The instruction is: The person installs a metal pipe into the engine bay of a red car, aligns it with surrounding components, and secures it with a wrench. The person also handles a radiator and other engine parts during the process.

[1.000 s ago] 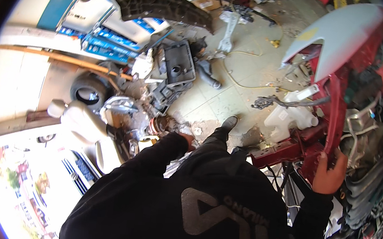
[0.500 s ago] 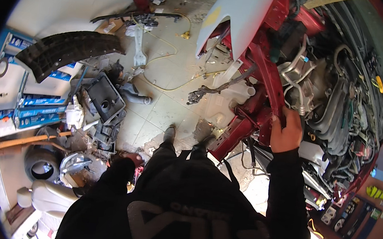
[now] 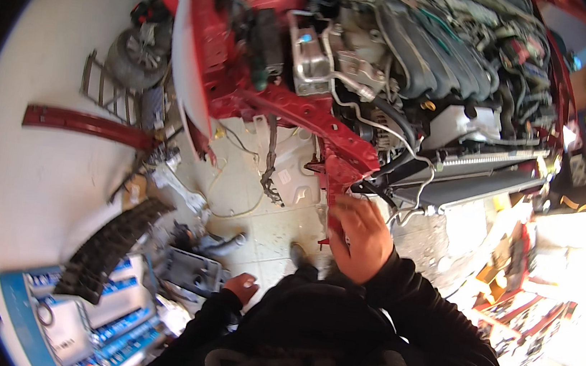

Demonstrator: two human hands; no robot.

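Engine (image 3: 422, 60) up top, radiator (image 3: 482, 175) just below it. Frame rail (image 3: 301, 115) left of both (right hand (image 3: 362, 238) at its lower end). Grille (image 3: 108, 249) on floor (image 3: 267, 216) far left, left hand (image 3: 243, 287) near it.

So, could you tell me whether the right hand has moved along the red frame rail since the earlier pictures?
No: the right hand stays on the red frame rail near its lower end; the head camera swung instead.

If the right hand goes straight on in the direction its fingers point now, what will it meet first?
Most likely the red front frame of the car: the right hand points up and slightly left, with its fingertips already at the frame's lower end. Depth is unclear; the engine lies beyond.
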